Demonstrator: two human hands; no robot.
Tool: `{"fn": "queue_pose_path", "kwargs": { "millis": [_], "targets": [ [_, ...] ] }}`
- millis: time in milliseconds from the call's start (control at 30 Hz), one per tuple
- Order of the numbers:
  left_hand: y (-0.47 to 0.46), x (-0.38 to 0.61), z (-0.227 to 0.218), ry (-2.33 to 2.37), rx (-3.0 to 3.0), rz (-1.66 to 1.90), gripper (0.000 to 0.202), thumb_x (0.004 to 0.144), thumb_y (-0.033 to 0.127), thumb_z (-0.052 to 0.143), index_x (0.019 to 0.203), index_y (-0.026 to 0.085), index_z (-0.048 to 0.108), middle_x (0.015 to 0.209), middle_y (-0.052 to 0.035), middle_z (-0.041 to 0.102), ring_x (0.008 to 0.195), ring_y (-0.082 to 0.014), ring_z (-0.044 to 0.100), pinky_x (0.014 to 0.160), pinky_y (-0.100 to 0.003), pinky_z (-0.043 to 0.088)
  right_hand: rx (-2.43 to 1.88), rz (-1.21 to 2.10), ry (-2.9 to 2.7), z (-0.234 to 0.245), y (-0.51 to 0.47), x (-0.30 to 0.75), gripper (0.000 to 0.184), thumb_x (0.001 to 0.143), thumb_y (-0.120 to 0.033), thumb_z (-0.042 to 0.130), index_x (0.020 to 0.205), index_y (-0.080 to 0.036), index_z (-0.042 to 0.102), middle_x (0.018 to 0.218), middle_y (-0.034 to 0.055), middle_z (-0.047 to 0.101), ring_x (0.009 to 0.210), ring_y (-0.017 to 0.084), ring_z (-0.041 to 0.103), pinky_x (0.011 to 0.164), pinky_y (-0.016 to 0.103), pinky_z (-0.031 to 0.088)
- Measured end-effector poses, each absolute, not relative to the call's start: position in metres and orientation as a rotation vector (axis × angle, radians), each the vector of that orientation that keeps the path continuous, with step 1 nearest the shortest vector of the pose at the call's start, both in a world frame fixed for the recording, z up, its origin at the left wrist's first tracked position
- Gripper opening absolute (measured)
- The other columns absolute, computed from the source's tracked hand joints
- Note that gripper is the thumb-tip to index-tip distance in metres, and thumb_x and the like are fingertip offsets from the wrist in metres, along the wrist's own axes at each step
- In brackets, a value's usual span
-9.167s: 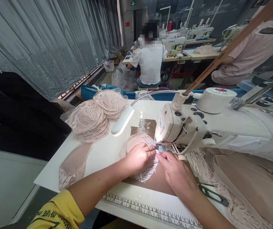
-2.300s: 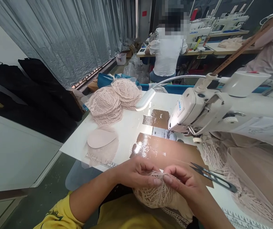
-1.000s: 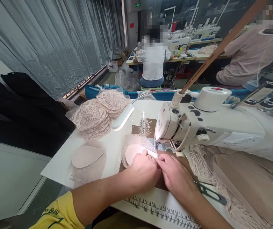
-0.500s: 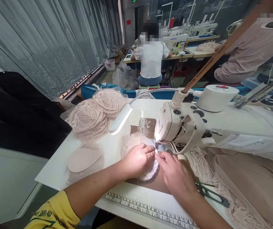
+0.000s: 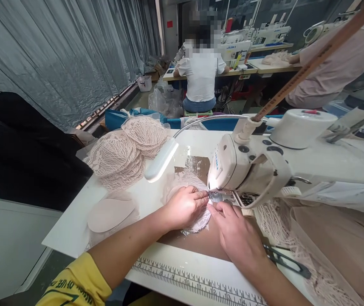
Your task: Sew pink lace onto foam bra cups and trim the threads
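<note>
A pale pink lace cup (image 5: 201,222) lies under the needle end of a white sewing machine (image 5: 229,163), its right edge at the presser foot. My left hand (image 5: 183,207) rests on top of it, fingers closed together and pressing the lace close beside the foot. From the right, my right hand (image 5: 237,229) pinches the cup's edge between thumb and forefinger, just in front of the foot. Part of the cup is hidden beneath my left hand. The fingertips of both hands are near each other.
Stacked lace cups (image 5: 113,157) stand at the back left, near a lamp (image 5: 162,161). A smooth beige cup piece (image 5: 110,212) lies at left. Dark thread snips (image 5: 288,261) and lace fabric (image 5: 337,242) lie at right. A ruler scale (image 5: 184,278) runs along the front edge. Two people sit beyond.
The lace cup has turned and moved a little away from me under the foot, both hands keeping hold. The camera view has shifted slightly.
</note>
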State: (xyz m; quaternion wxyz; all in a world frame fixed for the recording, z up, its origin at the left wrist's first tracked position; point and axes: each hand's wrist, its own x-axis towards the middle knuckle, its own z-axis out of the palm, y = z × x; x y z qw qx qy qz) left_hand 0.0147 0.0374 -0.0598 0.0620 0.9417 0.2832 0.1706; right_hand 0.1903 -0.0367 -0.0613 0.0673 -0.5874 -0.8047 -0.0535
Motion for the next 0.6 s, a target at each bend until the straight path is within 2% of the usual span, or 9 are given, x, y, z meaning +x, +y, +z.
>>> {"fn": "queue_pose_path", "kwargs": {
  "millis": [167, 300, 433, 600],
  "targets": [
    [0.039, 0.016, -0.056, 0.916, 2.814, 0.531, 0.031, 0.092, 0.025, 0.046, 0.115, 0.014, 0.062, 0.121, -0.0083, 0.063, 0.088, -0.0208, 0.053, 0.078, -0.036, 0.047, -1.730, -0.176, -2.419, -0.065, -0.037, 0.191, 0.054, 0.076, 0.002, 0.046, 0.122, -0.020, 0.063, 0.108, 0.0057, 0.068, 0.076, 0.020, 0.059, 0.061, 0.031, 0.050],
    [0.039, 0.016, -0.055, 1.001, 2.784, 0.529, 0.034, 0.091, 0.023, 0.045, 0.120, 0.015, 0.059, 0.122, -0.0090, 0.062, 0.103, -0.0249, 0.052, 0.086, -0.040, 0.045, -1.710, -0.193, -2.396, -0.070, -0.038, 0.193, 0.053, 0.076, 0.004, 0.044, 0.120, -0.019, 0.064, 0.105, 0.0054, 0.067, 0.078, 0.020, 0.059, 0.062, 0.032, 0.048],
    [0.036, 0.014, -0.056, 1.094, 2.778, 0.508, 0.036, 0.091, 0.025, 0.044, 0.124, 0.019, 0.056, 0.130, -0.0082, 0.056, 0.119, -0.0300, 0.045, 0.096, -0.048, 0.040, -1.698, -0.167, -2.361, -0.073, -0.039, 0.194, 0.052, 0.078, 0.002, 0.044, 0.120, -0.021, 0.063, 0.104, 0.0045, 0.065, 0.073, 0.019, 0.057, 0.063, 0.032, 0.047],
    [0.034, 0.012, -0.052, 1.213, 2.714, 0.389, 0.040, 0.087, 0.025, 0.046, 0.126, 0.024, 0.054, 0.140, -0.0072, 0.047, 0.129, -0.0385, 0.035, 0.100, -0.063, 0.031, -1.638, -0.199, -2.332, -0.072, -0.040, 0.194, 0.049, 0.079, 0.001, 0.042, 0.119, -0.019, 0.064, 0.098, 0.0053, 0.066, 0.071, 0.019, 0.059, 0.060, 0.032, 0.048]
  ]
}}
